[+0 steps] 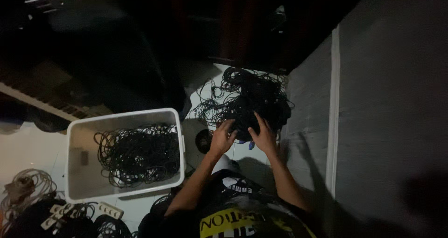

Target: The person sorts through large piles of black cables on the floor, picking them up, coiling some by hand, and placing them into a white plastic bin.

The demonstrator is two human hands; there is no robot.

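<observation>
Dim room, pale tiled floor (28, 149) lit only around the middle; grey wall (392, 103) w/ a white vertical strip (333, 107) on the right, upper part of the view nearly black.

Left hand (223, 136): fingers spread and curled, tips pressed into the lower left edge of a big tangled pile of black cables (247, 100). Looks like it's gripping strands, but the exact hold can't be made out in the dark.

Right hand (262, 134): fingers up and apart, dug into the lower right side of the same pile, thumb toward the left hand. Grasping cable too, as far as can be told. Both hands sit close together, nearly touching, w/ a small blue bit (252, 145) showing just below them.

Cable pile lies on the floor right against the wall, in front of the person, loose loops sticking out to the left and top.

White plastic tub (74, 126), rectangular, open-topped, stands on the floor left of the hands, apart from the pile. Inside: a looser heap of black cables (137, 156), mostly toward the tub's right half; left part bare.

Bottom left corner: white power strips (109, 210), more dark cords, and a coil of paler cable (23, 184).
</observation>
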